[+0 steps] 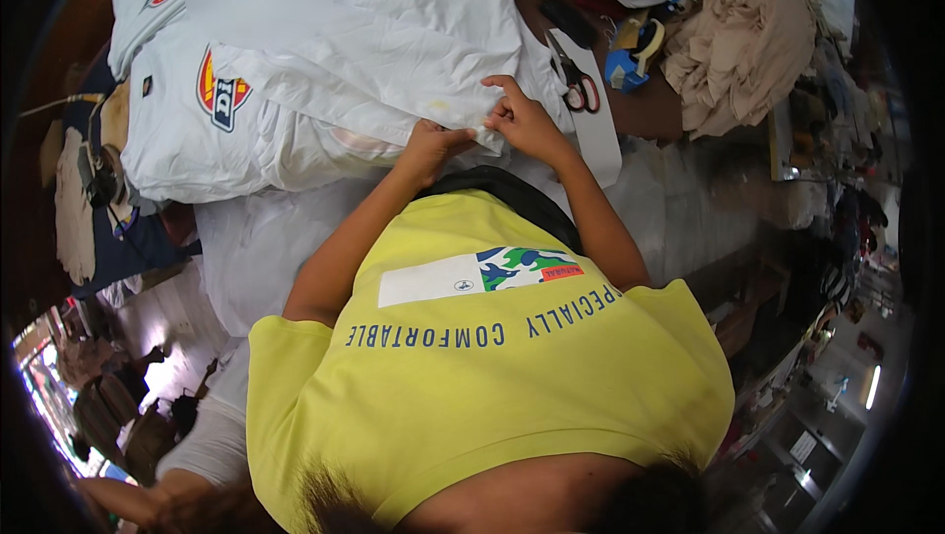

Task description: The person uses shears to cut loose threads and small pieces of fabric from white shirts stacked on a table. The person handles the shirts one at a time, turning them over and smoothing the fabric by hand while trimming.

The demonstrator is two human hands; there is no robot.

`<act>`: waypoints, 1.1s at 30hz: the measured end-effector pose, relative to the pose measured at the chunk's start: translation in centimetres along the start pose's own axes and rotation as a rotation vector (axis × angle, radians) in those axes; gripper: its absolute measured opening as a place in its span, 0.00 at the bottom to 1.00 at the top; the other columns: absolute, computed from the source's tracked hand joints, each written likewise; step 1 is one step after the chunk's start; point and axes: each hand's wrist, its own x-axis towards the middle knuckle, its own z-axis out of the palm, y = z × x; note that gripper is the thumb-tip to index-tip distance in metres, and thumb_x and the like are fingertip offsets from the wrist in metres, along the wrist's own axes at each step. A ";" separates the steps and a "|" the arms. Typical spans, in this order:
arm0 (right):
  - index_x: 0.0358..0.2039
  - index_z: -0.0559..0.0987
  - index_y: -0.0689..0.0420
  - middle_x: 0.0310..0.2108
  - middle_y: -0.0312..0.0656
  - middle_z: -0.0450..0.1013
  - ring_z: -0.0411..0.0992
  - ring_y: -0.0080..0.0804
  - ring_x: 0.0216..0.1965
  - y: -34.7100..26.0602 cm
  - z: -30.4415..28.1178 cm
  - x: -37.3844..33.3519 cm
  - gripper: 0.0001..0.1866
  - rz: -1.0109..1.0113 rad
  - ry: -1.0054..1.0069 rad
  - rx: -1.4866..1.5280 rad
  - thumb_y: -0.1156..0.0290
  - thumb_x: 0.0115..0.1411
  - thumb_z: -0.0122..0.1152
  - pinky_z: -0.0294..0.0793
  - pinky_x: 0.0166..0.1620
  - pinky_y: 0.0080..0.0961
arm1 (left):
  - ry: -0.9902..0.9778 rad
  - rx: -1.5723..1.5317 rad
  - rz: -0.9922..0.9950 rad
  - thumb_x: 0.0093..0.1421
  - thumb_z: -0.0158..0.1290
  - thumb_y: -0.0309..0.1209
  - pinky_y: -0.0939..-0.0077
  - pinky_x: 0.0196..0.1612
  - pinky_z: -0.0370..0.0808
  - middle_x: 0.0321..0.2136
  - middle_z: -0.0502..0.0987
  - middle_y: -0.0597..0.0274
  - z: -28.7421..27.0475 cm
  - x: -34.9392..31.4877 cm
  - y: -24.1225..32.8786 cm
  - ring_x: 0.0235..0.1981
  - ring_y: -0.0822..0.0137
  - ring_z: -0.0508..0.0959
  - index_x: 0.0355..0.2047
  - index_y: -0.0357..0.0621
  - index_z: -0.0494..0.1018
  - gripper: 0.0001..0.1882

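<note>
White cloth (364, 81) lies in soft, loose creases, its edge pinched by left hand (433, 153) and right hand (528, 126).

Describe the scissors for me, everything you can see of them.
The scissors have handles that look like plastic, black outside with reddish linings in the finger loops, and dark blades that look like metal. They lie flat on a white strip, right of the white garments, blades pointing away from the person, loops nearer. No hand touches them; the right hand is the nearer one. Whether the blades are fully closed is hard to tell.
</note>
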 end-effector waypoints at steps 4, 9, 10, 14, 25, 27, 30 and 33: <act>0.50 0.61 0.52 0.21 0.45 0.70 0.71 0.40 0.25 0.5 0.7 0.4 0.26 0.021 0.022 -0.214 0.72 0.52 0.58 0.68 0.31 0.31 | -0.023 0.024 0.051 0.49 0.57 0.21 0.78 0.37 0.76 0.32 0.76 0.54 0.1 -0.5 0.0 0.31 0.66 0.78 0.38 0.29 0.69 0.15; 0.50 0.61 0.55 0.20 0.41 0.69 0.71 0.38 0.24 0.4 1.2 0.1 0.29 0.111 0.204 -0.350 0.63 0.50 0.63 0.69 0.31 0.29 | -0.009 0.026 0.028 0.50 0.57 0.22 0.77 0.38 0.75 0.33 0.77 0.55 -0.6 -0.1 -0.4 0.31 0.68 0.78 0.38 0.30 0.71 0.15; 0.50 0.61 0.56 0.20 0.40 0.69 0.71 0.37 0.24 0.2 1.1 0.3 0.30 0.189 0.188 -0.275 0.62 0.50 0.64 0.69 0.31 0.29 | -0.024 0.031 0.037 0.50 0.57 0.22 0.77 0.39 0.75 0.33 0.77 0.56 -0.8 -0.1 -0.5 0.32 0.68 0.78 0.38 0.30 0.71 0.15; 0.46 0.61 0.57 0.18 0.35 0.67 0.66 0.20 0.21 2.5 1.4 1.1 0.27 0.184 0.120 0.298 0.72 0.49 0.65 0.65 0.26 0.17 | -0.082 0.011 0.052 0.51 0.57 0.24 0.74 0.42 0.75 0.35 0.76 0.57 -0.4 0.0 -0.4 0.36 0.66 0.77 0.39 0.32 0.71 0.15; 0.45 0.62 0.57 0.20 0.32 0.66 0.64 0.16 0.23 3.6 -0.6 -2.7 0.23 0.176 0.305 0.501 0.78 0.50 0.61 0.63 0.27 0.13 | 0.234 -0.341 0.382 0.57 0.51 0.27 0.76 0.39 0.77 0.34 0.76 0.56 -7.1 1.0 9.1 0.35 0.68 0.77 0.37 0.32 0.70 0.10; 0.45 0.61 0.57 0.21 0.32 0.67 0.65 0.17 0.24 4.1 -1.2 -3.1 0.23 0.222 0.339 0.566 0.78 0.51 0.61 0.64 0.27 0.13 | 0.271 -0.355 0.459 0.57 0.51 0.26 0.76 0.41 0.77 0.34 0.76 0.56 -8.6 0.4 10.8 0.36 0.67 0.77 0.37 0.32 0.70 0.10; 0.46 0.61 0.56 0.24 0.34 0.70 0.67 0.18 0.25 4.3 -1.9 -3.4 0.24 0.259 0.381 0.631 0.77 0.51 0.61 0.65 0.28 0.14 | 0.225 -0.374 0.504 0.57 0.50 0.25 0.74 0.42 0.77 0.36 0.76 0.56 -10.2 -0.3 12.2 0.38 0.66 0.77 0.38 0.33 0.70 0.09; 0.46 0.60 0.55 0.25 0.34 0.70 0.68 0.20 0.26 4.5 -2.5 -3.4 0.24 0.249 0.406 0.715 0.76 0.52 0.61 0.66 0.30 0.17 | 0.233 -0.403 0.550 0.57 0.51 0.24 0.73 0.43 0.76 0.37 0.76 0.57 -11.1 -1.1 12.9 0.38 0.66 0.77 0.39 0.35 0.69 0.10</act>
